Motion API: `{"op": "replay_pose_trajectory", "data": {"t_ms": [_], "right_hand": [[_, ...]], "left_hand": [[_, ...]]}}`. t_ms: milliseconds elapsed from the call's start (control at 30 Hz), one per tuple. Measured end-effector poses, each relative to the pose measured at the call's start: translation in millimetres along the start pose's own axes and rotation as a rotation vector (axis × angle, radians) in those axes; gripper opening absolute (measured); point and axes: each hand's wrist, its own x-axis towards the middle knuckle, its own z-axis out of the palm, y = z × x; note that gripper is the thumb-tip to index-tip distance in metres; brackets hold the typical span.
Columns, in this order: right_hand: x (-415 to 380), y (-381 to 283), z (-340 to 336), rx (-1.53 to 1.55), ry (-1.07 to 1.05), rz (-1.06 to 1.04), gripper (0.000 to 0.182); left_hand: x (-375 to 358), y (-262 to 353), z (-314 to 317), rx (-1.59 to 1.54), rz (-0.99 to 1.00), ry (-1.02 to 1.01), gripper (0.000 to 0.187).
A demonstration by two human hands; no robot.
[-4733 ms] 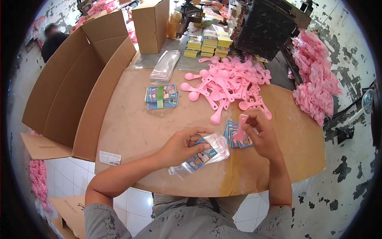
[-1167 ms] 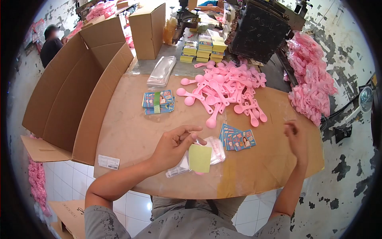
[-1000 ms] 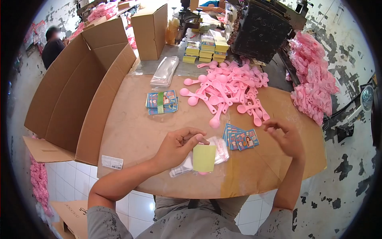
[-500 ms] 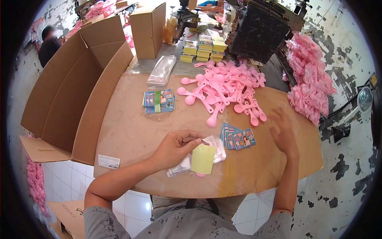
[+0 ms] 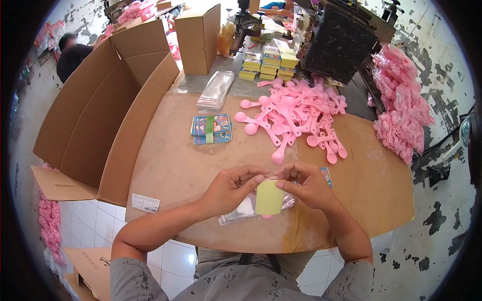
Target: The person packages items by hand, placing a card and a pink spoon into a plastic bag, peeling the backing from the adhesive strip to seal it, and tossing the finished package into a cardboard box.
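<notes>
Near the front edge of the table, my left hand (image 5: 235,186) and my right hand (image 5: 307,184) pinch the top of a small packet from both sides. A plain yellow card (image 5: 269,197) faces me in it, apparently inside a clear plastic bag. A bit of pink, likely a measuring spoon (image 5: 266,216), peeks out below the card. Under the packet lies a stack of clear plastic bags (image 5: 236,213), partly covered by my hands. My right hand hides most of the loose blue picture cards (image 5: 326,176); one corner shows.
Pink measuring spoons (image 5: 286,113) are heaped beyond my hands. Left of them lie banded blue cards (image 5: 211,129) and more clear bags (image 5: 217,90). An open carton (image 5: 113,145) stands at the left. Yellow card stacks (image 5: 270,62), a black machine (image 5: 339,40) and bagged pink spoons (image 5: 399,105) are farther off.
My right hand has come in from the right, where it was open in the air, and now grips the packet's top beside my left hand. The view has shifted slightly.
</notes>
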Motion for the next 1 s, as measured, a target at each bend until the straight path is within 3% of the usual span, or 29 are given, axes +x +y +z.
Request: {"op": "replay_pose_trajectory", "data": {"t_ms": [233,367,567,1000], "right_hand": [[-6,23,-11,0.108,0.068,-0.033,0.017],[-7,19,-19,-0.016,0.017,-0.105,0.020],[-9,10,-26,-0.109,-0.054,-0.128,0.025],[-6,10,-23,-0.233,-0.072,-0.177,0.020]], "left_hand": [[2,-12,-2,0.015,0.036,-0.015,0.025],[4,-15,-10,0.182,0.033,-0.074,0.022],[6,-13,-10,-0.028,0.023,-0.071,0.020],[7,-18,-5,-0.031,-0.068,-0.090,0.026]]}}
